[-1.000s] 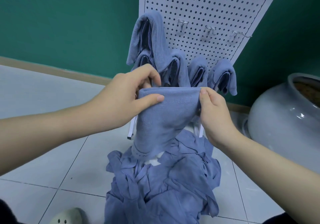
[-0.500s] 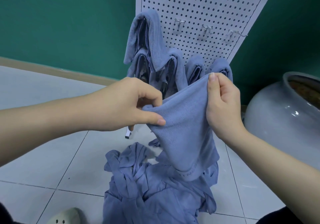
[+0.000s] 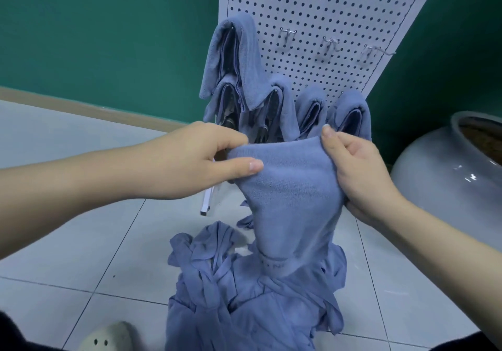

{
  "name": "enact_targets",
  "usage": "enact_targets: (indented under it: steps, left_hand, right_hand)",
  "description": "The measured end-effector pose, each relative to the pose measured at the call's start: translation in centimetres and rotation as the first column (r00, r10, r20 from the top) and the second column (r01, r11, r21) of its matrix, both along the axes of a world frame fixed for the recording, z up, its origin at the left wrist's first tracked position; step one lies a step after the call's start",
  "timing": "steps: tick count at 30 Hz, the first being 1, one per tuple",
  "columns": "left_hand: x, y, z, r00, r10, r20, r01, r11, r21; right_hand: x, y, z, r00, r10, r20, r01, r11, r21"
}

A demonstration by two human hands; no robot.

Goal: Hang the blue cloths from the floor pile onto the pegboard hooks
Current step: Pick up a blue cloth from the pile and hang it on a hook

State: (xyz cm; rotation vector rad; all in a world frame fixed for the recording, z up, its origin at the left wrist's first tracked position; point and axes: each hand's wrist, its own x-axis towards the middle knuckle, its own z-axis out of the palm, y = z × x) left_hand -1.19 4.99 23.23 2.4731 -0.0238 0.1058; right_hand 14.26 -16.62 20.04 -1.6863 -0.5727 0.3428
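— What can't you see?
— My left fingers tuck behind the cloth I'm holding, so that grip is half hidden. The cloth also covers part of the pile.
— And the edges?
— The pegboard is cut off on top, the jar on the right, the shoe below.

Cloth top edge now level

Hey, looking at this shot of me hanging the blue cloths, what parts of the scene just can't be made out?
Head view only:
- Hooks under the hung cloths: covered by fabric.
- Pegboard top: cut off by the upper edge.
- Pegboard foot: behind the held cloth and left hand.
- Grey pot: cut off at right; contents unclear.
- Right hand fingers: behind the held cloth.
- Floor pile: cloth count indistinguishable.
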Motion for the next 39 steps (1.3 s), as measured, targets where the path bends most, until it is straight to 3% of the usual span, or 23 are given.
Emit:
enact_targets:
  steps: [2,4,6,8,10,11,14,17,20,23,28,33,39]
  left_hand:
    - [0.1,-0.3,-0.3,0.998,0.052,0.023,-0.050,0.997,-0.059]
    - [0.3,-0.6,-0.7,0.981,0.159,0.111,-0.134,0.970,-0.203]
    - [0.4,-0.7,-1.1,0.924,0.301,0.236,-0.183,0.890,-0.418]
    - [0.5,-1.0,-1.2,0.846,0.420,0.328,-0.116,0.745,-0.656]
    - [0.5,-1.6,-1.2,0.830,0.472,0.296,-0.078,0.625,-0.776]
    - [0.5,-2.0,-1.4,0.864,0.452,0.220,-0.107,0.593,-0.798]
    - [0.6,-2.7,-3.1,0.956,0.276,-0.096,-0.236,0.534,-0.812]
    - [1.2,-2.8,-4.8,0.927,0.317,-0.202,-0.343,0.495,-0.798]
    - [1.8,-3.0,-5.3,0.899,0.395,-0.189,-0.377,0.478,-0.793]
    - [2.1,-3.3,-5.4,0.885,0.435,-0.165,-0.397,0.521,-0.756]
    - [2.9,-4.0,-5.2,0.818,0.575,-0.015,-0.440,0.609,-0.660]
    - [3.8,-4.0,-5.1,0.744,0.663,0.083,-0.477,0.615,-0.627]
    - [4.1,-4.5,-4.9,0.770,0.634,0.070,-0.446,0.614,-0.652]
  right_hand:
    - [-0.3,-0.1,0.5,0.966,0.097,-0.240,-0.095,0.995,0.021]
    - [-0.5,-0.5,1.0,0.899,0.213,-0.384,-0.218,0.975,0.030]
    - [-0.5,-0.9,1.2,0.852,0.282,-0.442,-0.276,0.958,0.080]
    - [-0.8,-0.7,1.5,0.831,0.314,-0.459,-0.269,0.949,0.164]
    - [-1.1,-0.2,1.5,0.826,0.338,-0.451,-0.255,0.938,0.236]
    - [-1.4,0.1,1.6,0.828,0.343,-0.443,-0.249,0.934,0.257]
    - [-1.9,0.7,1.2,0.852,0.313,-0.421,-0.219,0.941,0.257]
    - [-2.3,1.0,0.7,0.906,0.184,-0.382,-0.126,0.977,0.170]
    - [-2.5,1.1,0.3,0.947,0.061,-0.315,-0.047,0.998,0.052]
    - [-3.0,1.3,0.0,0.968,-0.034,-0.250,0.035,0.999,-0.001]
    - [-3.9,1.7,-0.4,0.954,-0.095,-0.286,0.123,0.989,0.082]
    - [-5.1,2.1,-0.6,0.947,-0.051,-0.317,0.121,0.971,0.204]
    - [-6.1,2.9,-0.6,0.962,-0.099,-0.254,0.159,0.961,0.227]
